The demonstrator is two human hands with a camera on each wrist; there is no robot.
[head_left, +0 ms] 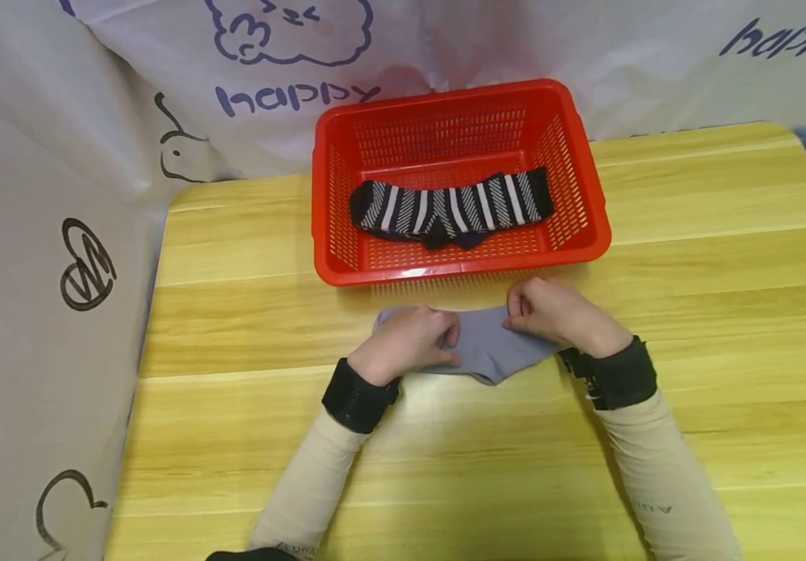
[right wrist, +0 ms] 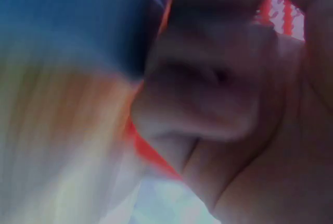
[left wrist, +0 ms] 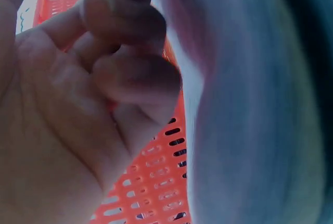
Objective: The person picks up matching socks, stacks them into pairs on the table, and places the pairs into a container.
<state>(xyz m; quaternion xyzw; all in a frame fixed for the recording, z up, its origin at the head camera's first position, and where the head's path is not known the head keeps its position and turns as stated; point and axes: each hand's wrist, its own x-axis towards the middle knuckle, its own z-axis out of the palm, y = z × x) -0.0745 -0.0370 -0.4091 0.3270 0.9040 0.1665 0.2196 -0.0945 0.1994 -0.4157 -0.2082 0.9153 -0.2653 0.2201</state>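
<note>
A grey sock (head_left: 483, 339) stretches sideways between my hands, just in front of the red basket. Over its left part, my left hand (head_left: 413, 339) holds the fabric with curled fingers. In the left wrist view the sock (left wrist: 250, 109) fills the right side, close to the fingertips. My right hand (head_left: 550, 312) pinches the sock's upper edge near its right end. The right wrist view is blurred; curled fingers (right wrist: 203, 99) show there beside the blue-grey cloth (right wrist: 67, 21). The exact grip points are partly hidden by the hands.
The red plastic basket (head_left: 459, 273) stands at the back of the wooden table (head_left: 256, 312). Inside lie black-and-white striped socks (head_left: 452, 206) with dark navy fabric (head_left: 471, 240) under them. A white sheet with drawings (head_left: 403, 47) hangs behind and at the left.
</note>
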